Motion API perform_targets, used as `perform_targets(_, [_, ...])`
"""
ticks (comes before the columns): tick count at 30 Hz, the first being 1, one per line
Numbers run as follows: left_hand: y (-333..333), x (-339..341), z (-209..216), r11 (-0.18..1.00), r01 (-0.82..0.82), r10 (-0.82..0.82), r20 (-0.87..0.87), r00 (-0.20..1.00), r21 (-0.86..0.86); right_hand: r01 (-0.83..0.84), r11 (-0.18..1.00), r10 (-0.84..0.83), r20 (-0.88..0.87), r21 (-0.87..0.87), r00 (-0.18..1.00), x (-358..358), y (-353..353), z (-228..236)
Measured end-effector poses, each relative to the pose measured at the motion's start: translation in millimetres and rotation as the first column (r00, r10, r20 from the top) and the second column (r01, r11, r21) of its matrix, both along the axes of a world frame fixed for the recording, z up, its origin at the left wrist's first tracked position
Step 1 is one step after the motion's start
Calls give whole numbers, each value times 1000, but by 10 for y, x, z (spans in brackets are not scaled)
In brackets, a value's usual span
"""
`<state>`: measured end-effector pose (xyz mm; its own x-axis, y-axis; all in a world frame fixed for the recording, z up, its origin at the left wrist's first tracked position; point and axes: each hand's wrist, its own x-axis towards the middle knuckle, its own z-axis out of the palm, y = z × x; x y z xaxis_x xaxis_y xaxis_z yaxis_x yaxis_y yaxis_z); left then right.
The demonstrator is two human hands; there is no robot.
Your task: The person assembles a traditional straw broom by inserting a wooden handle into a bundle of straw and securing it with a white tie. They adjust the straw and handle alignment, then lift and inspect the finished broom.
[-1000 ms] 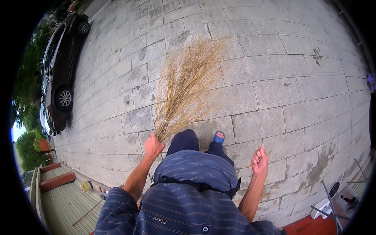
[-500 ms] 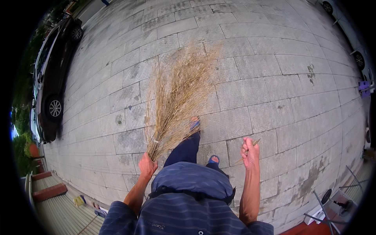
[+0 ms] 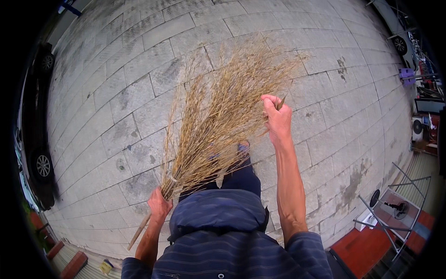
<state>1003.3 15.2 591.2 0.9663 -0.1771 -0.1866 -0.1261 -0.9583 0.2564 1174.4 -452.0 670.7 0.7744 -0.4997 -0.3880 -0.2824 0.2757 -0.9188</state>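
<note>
My left hand (image 3: 159, 204) is wrapped round the neck of a twig broom (image 3: 223, 111), just below a pale tie. Its short wooden handle sticks out below my fist toward the lower left. The dry tan bristles fan out forward and to the right, over my legs and the paving. At the right edge of the fan, my right hand (image 3: 278, 118) is closed, thumb and forefinger meeting at the bristle tips. A dry leaf-like piece (image 3: 280, 103) pokes out of that fist; how much more it holds is hidden.
Grey stone paving (image 3: 116, 139) stretches all round me. A dark car (image 3: 35, 139) stands at the left. Toward the lower right are a metal frame (image 3: 385, 218), a fan (image 3: 399, 209) and a red board (image 3: 362, 244). A purple object (image 3: 407, 77) lies at the far right.
My right hand has moved forward and left to the bristles' right edge, dry piece still in it. The broom has tilted rightward, and its handle now shows below my left hand.
</note>
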Motion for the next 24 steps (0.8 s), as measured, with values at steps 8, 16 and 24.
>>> perform_targets(8, [-542,253,223,1000,-2,1,-51,999,-22,63,986,-44,-125,152,991,155,-436,-251])
perform_targets(16, [-1009,180,283,999,17,-17,-21,1000,-39,70,988,-47,-170,134,984,202,-888,-273])
perform_targets(24, [-1353,107,307,999,47,-47,10,999,3,-6,1000,3,-131,-24,991,120,-1280,-445])
